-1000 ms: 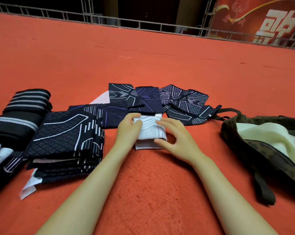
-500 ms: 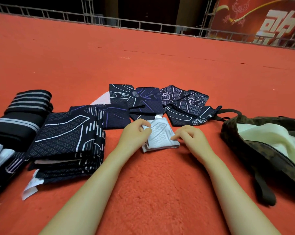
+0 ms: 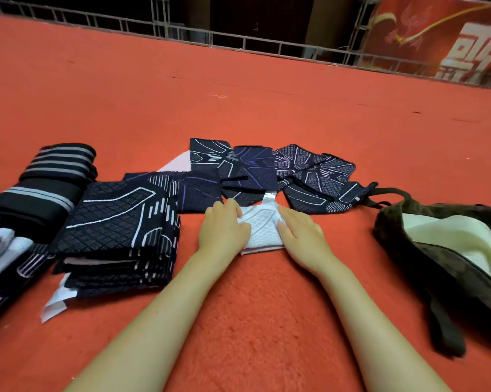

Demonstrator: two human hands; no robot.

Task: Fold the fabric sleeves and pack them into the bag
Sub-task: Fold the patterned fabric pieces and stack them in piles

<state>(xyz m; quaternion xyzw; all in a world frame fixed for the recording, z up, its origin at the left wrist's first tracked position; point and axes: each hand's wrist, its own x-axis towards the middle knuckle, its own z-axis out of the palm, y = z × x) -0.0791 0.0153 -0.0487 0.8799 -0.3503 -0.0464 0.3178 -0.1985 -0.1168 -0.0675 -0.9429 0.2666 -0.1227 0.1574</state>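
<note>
Two hands: we see both flat on one white sleeve (image 3: 262,227), mid-carpet, just in front of us.
Left hand (image 3: 224,226): fingers straight, palm down, pressing the sleeve's left edge; grips nothing.
Right hand (image 3: 299,229): same, fingers extended, pressing the right edge; not curled round it.
Sleeve: folded small, lying on the carpet (image 3: 238,321), a pale tab sticking out at its far end.
Handling: we judge it light, soft and limp, knit mesh; folds likely spring open once pressure lifts. Not fragile. Carpet pile probably keeps it from sliding.
Where to hold: we suggest pinching both side edges through all layers, or sliding fingers under and thumb on top, so the fold stays shut while lifted.
Bag (image 3: 425,244): camo, open mouth, well to the right, pale cloth inside.
Dark sleeves (image 3: 266,171): unfolded, just beyond the white one.
Stack (image 3: 117,230): folded dark ones, left.
</note>
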